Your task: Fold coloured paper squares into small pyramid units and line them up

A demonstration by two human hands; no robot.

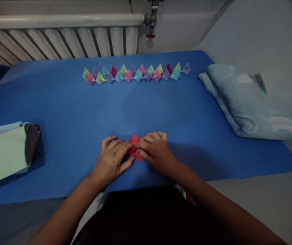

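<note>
A small red piece of folded paper rests on the blue tabletop, close to its near edge. From the left, my left hand holds the paper's side between its fingertips and thumb. My right hand pinches the other side, with thumb and index finger on the paper's middle. Fingers cover parts of the paper, so its exact folds cannot be made out.
Two rows of small folded paper boats in several colours stand toward the back. At left lies a stack of coloured paper sheets. A folded light-blue cloth sits at right. Behind the table is a white radiator.
</note>
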